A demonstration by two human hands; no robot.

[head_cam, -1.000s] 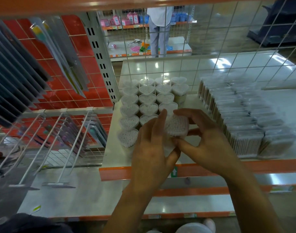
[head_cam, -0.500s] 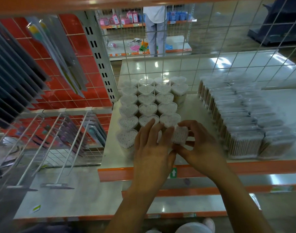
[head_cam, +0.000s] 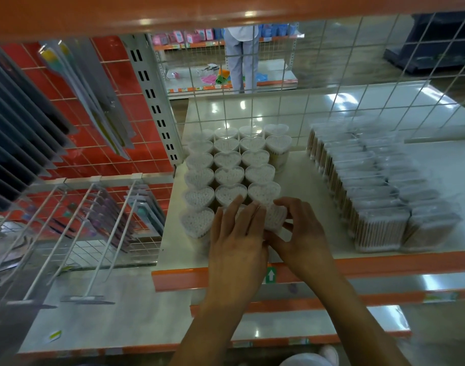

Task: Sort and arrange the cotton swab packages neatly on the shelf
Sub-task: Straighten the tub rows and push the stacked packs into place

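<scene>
My right hand (head_cam: 302, 233) has thumb and fingers curled round one heart-shaped package (head_cam: 275, 216), just right of centre in the frame. It sits at the front end of the third column, and as far as I can tell it is down on the shelf (head_cam: 297, 186) and touching the package behind it. My left hand (head_cam: 236, 241) lies flat over the front of the middle column with straight fingers, gripping nothing. Whatever is under it is mostly hidden. Above my hands the block of hearts (head_cam: 228, 159) runs back toward the wire grid in three tidy, close-set columns. A fourth column has only two packages at the far end, so I judge that side unfinished. On the right of the frame the rectangular packs (head_cam: 379, 191) stand in rows that look orderly, though blurred. I'd say most of the sorting is done, with this package to square up and perhaps the short column to fill.
</scene>
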